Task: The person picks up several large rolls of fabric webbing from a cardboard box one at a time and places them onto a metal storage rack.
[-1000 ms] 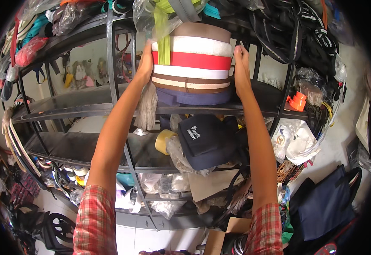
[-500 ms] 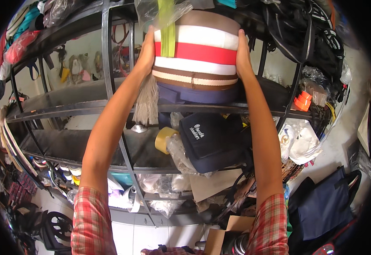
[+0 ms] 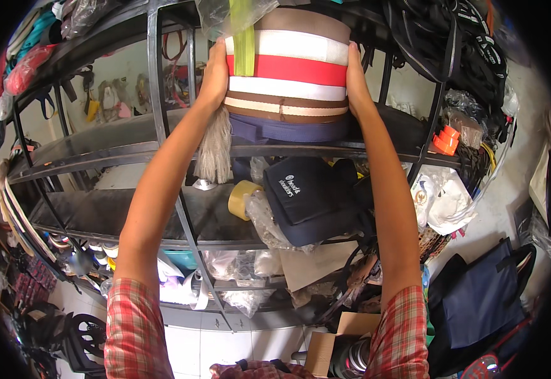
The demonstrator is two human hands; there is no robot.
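Observation:
Both my hands press against the sides of a stack of webbing rolls [image 3: 286, 72], in taupe, white, red, brown and cream. My left hand [image 3: 215, 77] is flat along its left side, and my right hand [image 3: 357, 79] mirrors it on the right; most fingers are hidden behind the rolls. Beneath these lies a navy webbing roll [image 3: 288, 130], at the front of a dark metal shelf [image 3: 118, 150]. A lime-green strip [image 3: 244, 47] hangs down over the stack's front left. Grey-beige fringe [image 3: 214, 148] dangles beside my left wrist.
On the lower shelf are a black printed bag [image 3: 313, 196] and a yellowish tape roll [image 3: 244, 199]. Orange rolls [image 3: 445, 139] sit at the right, under black zippered bags [image 3: 427, 44]. A navy bag [image 3: 484, 303] and an open cardboard box [image 3: 321, 354] are lower down.
The whole view has shifted slightly, so the stack and shelf appear a little higher and further left. My hands stay on the stack's sides.

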